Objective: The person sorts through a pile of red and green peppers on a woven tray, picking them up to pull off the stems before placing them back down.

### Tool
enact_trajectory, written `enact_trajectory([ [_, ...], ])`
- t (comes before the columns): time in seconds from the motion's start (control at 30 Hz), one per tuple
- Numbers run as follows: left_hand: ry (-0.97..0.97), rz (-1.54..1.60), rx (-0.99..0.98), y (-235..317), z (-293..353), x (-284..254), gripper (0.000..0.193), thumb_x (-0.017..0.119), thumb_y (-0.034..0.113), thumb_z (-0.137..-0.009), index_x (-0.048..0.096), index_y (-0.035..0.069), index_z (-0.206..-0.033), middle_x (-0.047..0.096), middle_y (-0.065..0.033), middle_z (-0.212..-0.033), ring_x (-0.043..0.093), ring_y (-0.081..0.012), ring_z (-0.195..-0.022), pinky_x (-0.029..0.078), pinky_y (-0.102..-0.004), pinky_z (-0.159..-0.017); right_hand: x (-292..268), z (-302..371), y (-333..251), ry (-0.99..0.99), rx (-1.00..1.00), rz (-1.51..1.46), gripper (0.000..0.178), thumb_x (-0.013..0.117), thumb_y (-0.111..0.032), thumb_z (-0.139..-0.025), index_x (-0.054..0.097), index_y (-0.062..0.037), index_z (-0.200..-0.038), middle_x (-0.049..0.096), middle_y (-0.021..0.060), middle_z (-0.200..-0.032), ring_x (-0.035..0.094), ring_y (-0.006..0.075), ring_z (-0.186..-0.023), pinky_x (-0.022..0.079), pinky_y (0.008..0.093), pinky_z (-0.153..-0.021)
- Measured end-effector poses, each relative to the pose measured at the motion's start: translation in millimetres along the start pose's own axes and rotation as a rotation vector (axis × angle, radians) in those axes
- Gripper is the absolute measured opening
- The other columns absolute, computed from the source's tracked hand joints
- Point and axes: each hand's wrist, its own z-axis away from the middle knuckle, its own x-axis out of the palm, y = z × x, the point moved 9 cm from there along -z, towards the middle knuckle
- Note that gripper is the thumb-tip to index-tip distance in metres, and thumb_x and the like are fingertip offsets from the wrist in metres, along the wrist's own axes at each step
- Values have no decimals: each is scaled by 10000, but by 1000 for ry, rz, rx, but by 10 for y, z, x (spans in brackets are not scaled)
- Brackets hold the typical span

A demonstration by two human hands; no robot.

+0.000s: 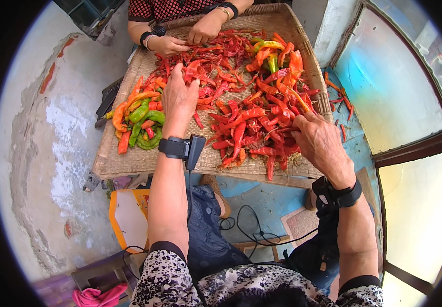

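Chili peppers lie heaped on a shallow woven tray (pixel 128 166). My left hand (pixel 180 100) reaches over the left side, finger and thumb apart, close to a red chili pile (pixel 216 64); its other fingers are partly hidden. Under its wrist side sit green peppers (pixel 141 115) and orange ones. At the right edge, my right hand (pixel 319 138) is curled, its fingertips closed at the end of a long orange chili pepper (pixel 296 94). Beside that hand spreads a big heap of wrinkled red chilies (pixel 251 125).
Across the tray, another person's two hands (pixel 187 41) work among the red chilies. Loose chilies (pixel 346 100) lie on the blue floor to the right. A black cable (pixel 254 235) runs below the tray, near a white-and-orange sack (pixel 128 215). Framed glass panes (pixel 390 82) stand at right.
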Motion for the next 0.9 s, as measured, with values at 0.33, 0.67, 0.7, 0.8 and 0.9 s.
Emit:
enact_trajectory([
  [0.33,-590,6,459,475,506,811,388,460,-35,-832,590,100,-1171,574,-182,-1242,541,-356,-1167,459,-427,-978,39,-31,-8,-50,28,31,160,656,-145,-818,591,-46,-927,600,122,-866,621,311,-860,519,411,-701],
  [0.67,-334,231,396,670,279,216,122,622,64,-870,622,17,-983,679,-162,-890,673,-298,-803,514,-349,-707,56,12,57,-33,18,8,167,661,-158,-823,596,-51,-934,604,119,-854,633,310,-827,524,410,-683],
  [0.7,-333,226,398,675,275,204,122,622,64,-870,622,17,-983,679,-162,-890,673,-298,-803,514,-349,-707,52,11,49,-28,17,5,167,661,-158,-823,596,-51,-934,604,119,-854,633,310,-827,524,410,-683],
  [0.8,-442,415,259,639,282,265,122,613,58,-874,630,22,-990,681,-123,-864,668,-214,-774,510,-313,-701,86,16,69,-63,46,21,167,660,-156,-820,597,-51,-934,605,120,-858,634,307,-824,525,409,-681],
  [0.9,-443,587,206,674,279,213,102,610,85,-901,639,20,-974,663,-32,-828,623,-112,-759,498,-261,-697,55,-5,32,-24,10,37,162,657,-156,-824,597,-50,-930,610,119,-862,637,305,-814,526,406,-675],
])
